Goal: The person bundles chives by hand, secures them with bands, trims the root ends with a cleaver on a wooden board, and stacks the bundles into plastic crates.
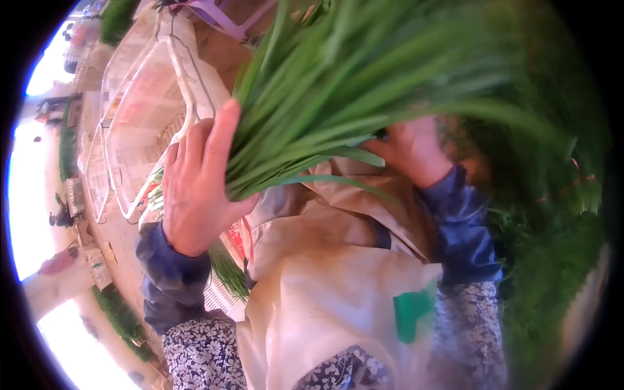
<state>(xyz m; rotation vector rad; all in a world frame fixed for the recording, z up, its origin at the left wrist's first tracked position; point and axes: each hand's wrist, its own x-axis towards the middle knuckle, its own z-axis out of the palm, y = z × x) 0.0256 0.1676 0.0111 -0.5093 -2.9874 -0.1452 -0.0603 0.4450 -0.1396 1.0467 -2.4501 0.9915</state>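
A large bunch of long green leafy stalks [325, 97] fans out in front of me, its white ends at the left and its leaves spreading up to the right, blurred there. My left hand [198, 179] is spread around the stalk-end part of the bunch, fingers pointing up and the thumb beneath. Under the leaves at the right, my right hand [416, 149] touches or lies close to the bunch; its fingers are partly hidden by the leaves. A light apron [325, 273] with a green patch covers my lap below both hands.
White plastic crates [146, 110] stand at the left. A purple plastic stool or frame [227, 19] is at the top. More greens [546, 279] are heaped along the right side. Further rows of greens [120, 318] and boxes lie at the far left.
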